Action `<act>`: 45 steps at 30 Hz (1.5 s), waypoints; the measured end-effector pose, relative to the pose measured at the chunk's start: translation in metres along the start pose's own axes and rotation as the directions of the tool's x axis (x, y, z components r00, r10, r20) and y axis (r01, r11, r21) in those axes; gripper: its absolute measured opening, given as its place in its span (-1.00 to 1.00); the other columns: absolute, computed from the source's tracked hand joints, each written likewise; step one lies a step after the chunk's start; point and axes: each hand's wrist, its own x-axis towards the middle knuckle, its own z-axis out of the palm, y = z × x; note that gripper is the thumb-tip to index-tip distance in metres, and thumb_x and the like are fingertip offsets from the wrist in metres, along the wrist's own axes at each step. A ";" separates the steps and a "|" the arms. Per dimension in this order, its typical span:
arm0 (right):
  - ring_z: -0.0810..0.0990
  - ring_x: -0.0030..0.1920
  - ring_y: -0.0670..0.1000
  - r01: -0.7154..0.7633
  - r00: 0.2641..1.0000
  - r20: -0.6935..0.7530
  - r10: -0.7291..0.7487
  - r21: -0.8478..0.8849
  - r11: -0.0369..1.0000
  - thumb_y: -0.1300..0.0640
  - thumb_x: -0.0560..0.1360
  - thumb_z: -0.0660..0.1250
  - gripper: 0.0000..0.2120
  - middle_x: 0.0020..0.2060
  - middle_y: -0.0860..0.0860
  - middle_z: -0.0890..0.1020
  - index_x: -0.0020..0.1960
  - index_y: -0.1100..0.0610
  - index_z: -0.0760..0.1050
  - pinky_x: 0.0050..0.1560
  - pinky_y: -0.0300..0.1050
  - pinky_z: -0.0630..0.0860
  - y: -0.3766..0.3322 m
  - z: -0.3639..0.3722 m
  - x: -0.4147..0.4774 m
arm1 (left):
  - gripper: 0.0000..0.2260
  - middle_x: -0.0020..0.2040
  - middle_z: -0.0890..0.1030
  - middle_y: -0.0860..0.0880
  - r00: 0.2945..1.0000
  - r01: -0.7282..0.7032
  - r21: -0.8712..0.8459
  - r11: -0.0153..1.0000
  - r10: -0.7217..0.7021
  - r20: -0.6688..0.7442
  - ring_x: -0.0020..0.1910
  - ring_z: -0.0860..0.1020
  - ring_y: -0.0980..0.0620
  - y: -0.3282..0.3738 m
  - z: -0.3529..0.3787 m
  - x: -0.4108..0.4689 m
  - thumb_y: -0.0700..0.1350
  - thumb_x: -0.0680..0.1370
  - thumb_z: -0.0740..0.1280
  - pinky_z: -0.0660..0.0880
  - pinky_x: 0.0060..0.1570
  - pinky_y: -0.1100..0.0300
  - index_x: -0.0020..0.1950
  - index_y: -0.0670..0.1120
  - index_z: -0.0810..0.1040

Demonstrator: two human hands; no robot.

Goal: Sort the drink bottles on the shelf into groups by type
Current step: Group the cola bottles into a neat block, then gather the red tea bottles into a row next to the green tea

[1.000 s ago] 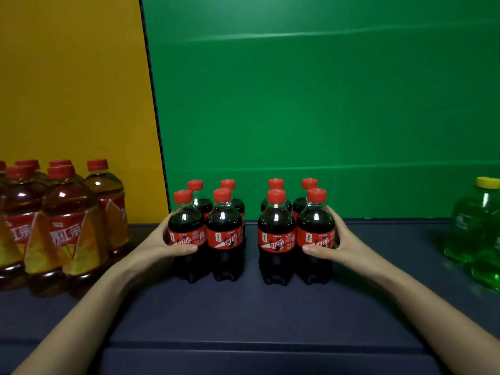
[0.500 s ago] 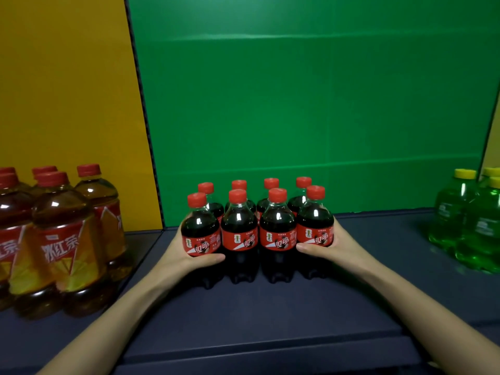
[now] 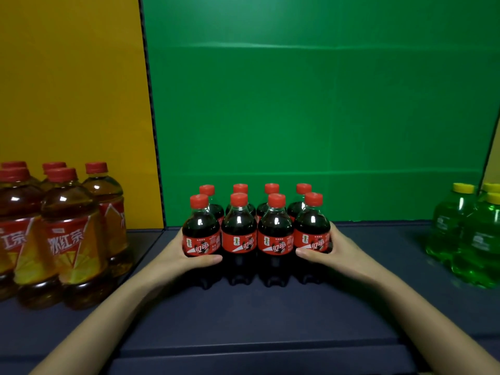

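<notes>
Left hand [image 3: 178, 255] wrapped the left end of the cola bottles [image 3: 239, 239], thumb lying across the front of the near-left bottle just under its red label, fingers curled round the outer side and hidden behind it. Right hand [image 3: 342, 250] mirrored this on the right end, thumb across the front of the near-right bottle, fingers curled round the outer side. Both forearms reached in from the near edge.

The cola bottles stood upright between the hands as one tight block: two rows of four, near row touching side by side, far row close behind, all with red caps and dark drink. The block sat mid-shelf on the dark blue shelf [image 3: 243, 320], towards the far side.

Well apart on the left stood a cluster of bigger tea bottles [image 3: 67, 236], amber drink, red caps, red and yellow labels. Well apart on the right stood green bottles [image 3: 460, 228] with yellow caps, partly cut off by the frame edge.

Behind was a green back panel [image 3: 297, 117]; a yellow panel [image 3: 73, 90] was behind the tea.
</notes>
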 end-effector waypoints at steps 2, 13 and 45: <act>0.48 0.17 -0.21 -0.031 0.999 -0.023 0.028 -0.139 0.990 -0.34 0.21 0.34 -0.28 0.26 -0.18 0.47 0.32 -0.21 0.25 0.14 -0.25 0.41 -0.003 -0.008 -0.005 | -0.10 0.10 0.54 0.19 0.999 0.039 0.049 0.998 -0.038 -0.016 0.04 0.54 0.27 0.008 -0.002 -0.009 0.32 -0.12 0.55 0.46 0.06 0.27 0.17 0.20 0.35; 0.56 -0.08 -0.01 -0.137 0.970 -0.240 -0.039 -0.672 0.728 -0.22 0.50 0.12 -0.79 -0.13 -0.14 0.59 -0.04 -0.15 0.45 -0.19 -0.10 0.42 -0.033 -0.005 -0.065 | -0.86 -0.09 0.60 0.07 0.872 -0.015 0.850 0.527 0.423 -0.247 -0.11 0.57 0.09 0.030 -0.018 -0.090 -0.02 0.50 0.31 0.46 -0.23 0.31 0.02 -0.01 0.56; 0.47 0.17 -0.07 0.163 0.968 -0.165 -0.191 -0.172 0.972 -0.03 0.41 0.37 -0.53 0.22 -0.04 0.51 0.28 0.05 0.39 0.15 -0.10 0.46 -0.176 0.294 -0.003 | -0.76 -0.04 0.59 0.10 0.811 0.234 0.819 0.523 0.360 -0.461 -0.06 0.55 0.08 -0.053 -0.314 -0.251 0.09 0.44 0.37 0.47 -0.19 0.14 0.05 0.03 0.54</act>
